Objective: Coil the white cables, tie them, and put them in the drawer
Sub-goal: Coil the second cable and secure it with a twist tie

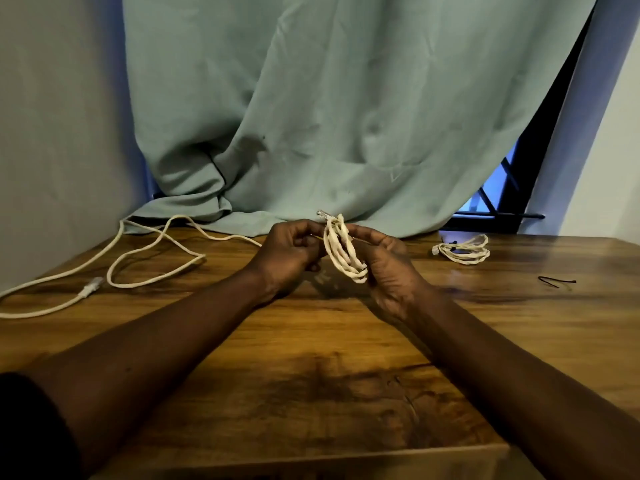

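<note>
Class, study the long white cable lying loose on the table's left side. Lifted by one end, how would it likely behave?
Probably floppy: the loose cable lies in slack, wandering loops on the table. Likely light for its length, being thin. It may tangle, since its loops cross each other.

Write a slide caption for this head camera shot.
Left hand and right hand hold a coiled white cable over a wooden table, tied coil at right, loose cable at left.
</note>
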